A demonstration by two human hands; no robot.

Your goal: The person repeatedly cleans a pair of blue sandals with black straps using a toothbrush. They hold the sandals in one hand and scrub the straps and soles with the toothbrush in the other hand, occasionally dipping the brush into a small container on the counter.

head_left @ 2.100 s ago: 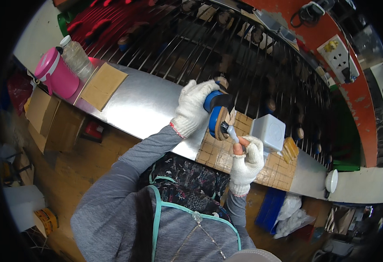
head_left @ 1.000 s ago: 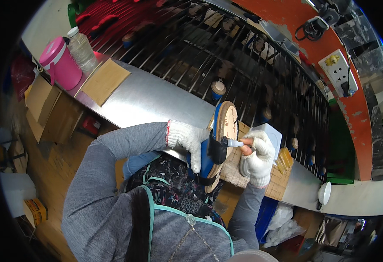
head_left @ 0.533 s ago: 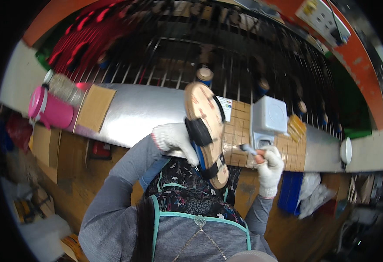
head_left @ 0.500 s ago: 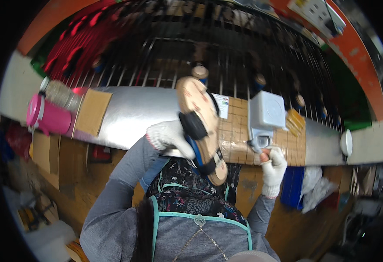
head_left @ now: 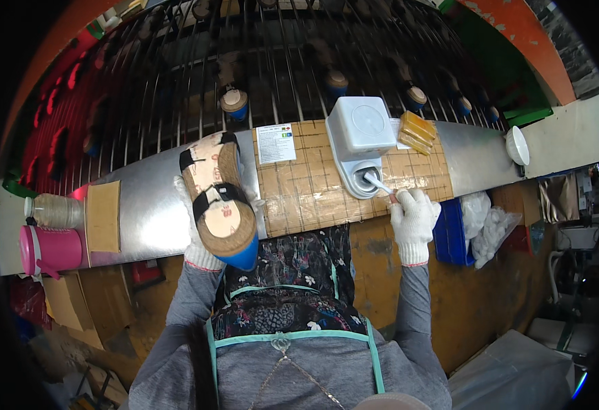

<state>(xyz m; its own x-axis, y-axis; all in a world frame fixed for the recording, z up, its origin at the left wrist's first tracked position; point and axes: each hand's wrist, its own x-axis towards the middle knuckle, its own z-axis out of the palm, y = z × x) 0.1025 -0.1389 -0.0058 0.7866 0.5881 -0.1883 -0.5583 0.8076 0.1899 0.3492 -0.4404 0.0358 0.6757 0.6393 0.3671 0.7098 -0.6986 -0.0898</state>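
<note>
My left hand [head_left: 196, 240], in a white knit glove, grips a sandal [head_left: 212, 168] from beneath, so most of its fingers are hidden. The sandal has a tan surface with red marks, black straps and a blue form at its near end. On the right, my gloved right hand [head_left: 415, 222] pinches the pale handle of a small brush [head_left: 379, 183]. The brush's tip is down in the round cup of a white dispenser [head_left: 361, 130], which stands on the cardboard-covered part of the bench.
Beyond the bench [head_left: 150, 212] runs a rack of metal bars [head_left: 272, 89] carrying several more shoes. Yellow blocks [head_left: 417, 132] and a white bowl [head_left: 517, 145] lie to the right; a pink jug [head_left: 52, 247], a clear jar [head_left: 57, 211] and a cardboard piece [head_left: 103, 216] to the left.
The sandal has moved left and turned, bringing its blue end toward me. My right hand stays by the dispenser, where the brush now shows clearly. The whole view has swung round.
</note>
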